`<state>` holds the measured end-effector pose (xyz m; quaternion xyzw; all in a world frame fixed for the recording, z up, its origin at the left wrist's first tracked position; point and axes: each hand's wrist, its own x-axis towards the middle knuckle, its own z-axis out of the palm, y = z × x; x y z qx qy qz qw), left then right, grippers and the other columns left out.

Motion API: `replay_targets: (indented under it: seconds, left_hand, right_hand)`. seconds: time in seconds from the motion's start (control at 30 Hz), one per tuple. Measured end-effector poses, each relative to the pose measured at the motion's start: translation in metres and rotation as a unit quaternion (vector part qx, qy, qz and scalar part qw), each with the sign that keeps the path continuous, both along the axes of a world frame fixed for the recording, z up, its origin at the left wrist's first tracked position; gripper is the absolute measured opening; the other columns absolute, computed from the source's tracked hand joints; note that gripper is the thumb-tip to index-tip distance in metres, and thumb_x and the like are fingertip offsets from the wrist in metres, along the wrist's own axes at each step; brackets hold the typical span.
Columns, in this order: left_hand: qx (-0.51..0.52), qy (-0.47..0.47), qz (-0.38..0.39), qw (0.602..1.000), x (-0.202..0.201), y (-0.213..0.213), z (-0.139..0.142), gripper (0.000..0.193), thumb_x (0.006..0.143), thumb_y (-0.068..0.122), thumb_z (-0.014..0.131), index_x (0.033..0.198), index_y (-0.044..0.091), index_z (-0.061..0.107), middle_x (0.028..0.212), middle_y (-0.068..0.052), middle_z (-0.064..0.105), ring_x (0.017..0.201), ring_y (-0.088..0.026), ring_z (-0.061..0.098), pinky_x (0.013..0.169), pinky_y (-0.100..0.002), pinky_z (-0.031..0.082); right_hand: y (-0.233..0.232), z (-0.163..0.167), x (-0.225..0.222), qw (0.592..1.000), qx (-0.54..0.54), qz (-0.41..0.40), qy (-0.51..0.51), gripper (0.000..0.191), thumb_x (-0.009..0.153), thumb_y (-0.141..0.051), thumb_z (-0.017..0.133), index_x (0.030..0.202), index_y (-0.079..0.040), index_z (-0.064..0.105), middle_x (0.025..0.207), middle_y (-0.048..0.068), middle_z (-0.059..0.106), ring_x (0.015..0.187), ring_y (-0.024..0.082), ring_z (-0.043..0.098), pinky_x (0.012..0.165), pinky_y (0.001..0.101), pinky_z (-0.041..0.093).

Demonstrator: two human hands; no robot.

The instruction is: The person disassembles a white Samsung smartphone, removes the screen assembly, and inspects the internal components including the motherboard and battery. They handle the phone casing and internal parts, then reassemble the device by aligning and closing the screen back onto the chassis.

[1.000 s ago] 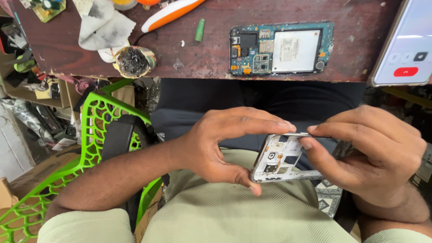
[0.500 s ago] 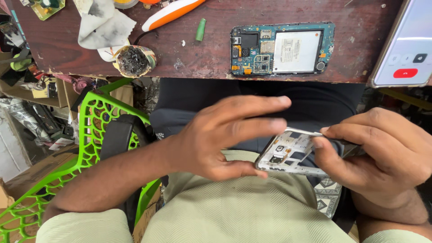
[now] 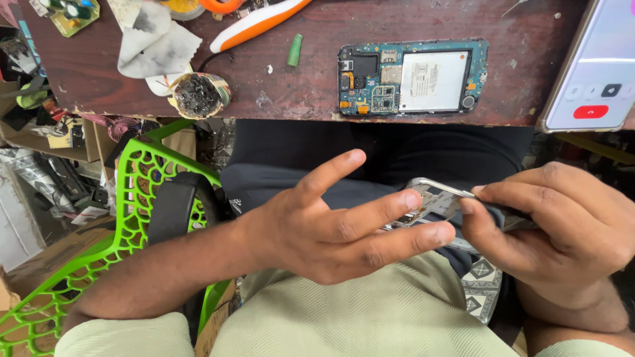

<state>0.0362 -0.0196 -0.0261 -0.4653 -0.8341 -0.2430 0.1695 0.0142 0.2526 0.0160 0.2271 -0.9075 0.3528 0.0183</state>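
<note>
My right hand (image 3: 562, 231) grips a silver phone frame (image 3: 440, 198) with exposed inner parts, held nearly edge-on above my lap. My left hand (image 3: 331, 221) has its fingers spread; its middle and ring fingertips touch the frame's left end, while the index finger points up and away. On the dark wooden table lies an opened phone body (image 3: 413, 78) with a blue-green circuit board and a white battery.
A lit phone (image 3: 595, 73) leans at the table's right edge. An orange-and-white tool (image 3: 254, 25), a small green cap (image 3: 295, 50), crumpled paper (image 3: 155, 43) and a blackened round pot (image 3: 198, 94) lie on the table. A green plastic chair (image 3: 145, 192) stands at my left.
The frame has tilted from face-up to nearly edge-on and shifted slightly right. My left hand opened, its fingers spreading off the frame's top to touch only its left end.
</note>
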Motion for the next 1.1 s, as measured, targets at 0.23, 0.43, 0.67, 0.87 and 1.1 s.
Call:
replay_targets:
  seconds: [0.23, 0.43, 0.67, 0.87, 1.1]
  left_hand:
    - [-0.008, -0.059, -0.003, 0.998, -0.001, 0.006, -0.004, 0.017, 0.115, 0.025, 0.065, 0.126, 0.018, 0.075, 0.158, 0.005, 0.049, 0.152, -0.017, 0.038, 0.129, -0.059, 0.029]
    - [0.029, -0.116, -0.009, 0.993, -0.004, 0.002, -0.004, 0.006, 0.109, 0.022, 0.074, 0.107, 0.017, 0.074, 0.158, 0.001, 0.049, 0.150, -0.023, 0.041, 0.126, -0.062, 0.033]
    - [0.063, -0.117, -0.020, 0.991, -0.006, -0.001, -0.002, 0.006, 0.111, 0.027, 0.074, 0.114, 0.022, 0.072, 0.159, 0.000, 0.050, 0.151, -0.023, 0.043, 0.128, -0.061, 0.032]
    - [0.042, -0.139, 0.007, 0.989, -0.016, -0.001, 0.010, 0.028, 0.108, 0.033, 0.072, 0.133, 0.026, 0.063, 0.157, -0.005, 0.052, 0.148, -0.027, 0.046, 0.127, -0.056, 0.035]
    - [0.155, -0.280, 0.017, 0.947, -0.021, -0.001, 0.014, 0.046, 0.098, 0.033, 0.078, 0.129, 0.006, 0.059, 0.127, -0.012, 0.065, 0.113, -0.026, 0.068, 0.095, -0.040, 0.053]
  right_hand:
    - [-0.003, -0.001, -0.001, 1.000, 0.015, 0.002, 0.017, 0.018, 0.085, -0.005, 0.087, 0.092, 0.002, 0.072, 0.079, 0.012, 0.068, 0.067, 0.019, 0.067, 0.056, 0.0256, 0.049]
    - [-0.002, -0.003, -0.002, 0.999, 0.031, -0.003, 0.013, 0.016, 0.087, -0.005, 0.087, 0.092, 0.001, 0.073, 0.079, 0.011, 0.068, 0.067, 0.018, 0.067, 0.057, 0.0253, 0.049]
    - [-0.005, 0.000, -0.006, 0.999, 0.048, -0.009, 0.013, 0.015, 0.082, -0.003, 0.087, 0.086, 0.003, 0.073, 0.078, 0.013, 0.068, 0.065, 0.019, 0.066, 0.051, 0.0261, 0.048]
    - [-0.011, -0.002, -0.006, 0.999, 0.034, 0.002, 0.000, 0.017, 0.084, -0.006, 0.088, 0.089, 0.000, 0.073, 0.081, 0.010, 0.068, 0.067, 0.019, 0.067, 0.056, 0.0264, 0.049]
    - [-0.020, -0.013, -0.008, 0.999, 0.001, 0.015, -0.045, 0.015, 0.079, -0.005, 0.087, 0.085, -0.001, 0.074, 0.078, 0.009, 0.069, 0.063, 0.018, 0.065, 0.053, 0.0280, 0.049]
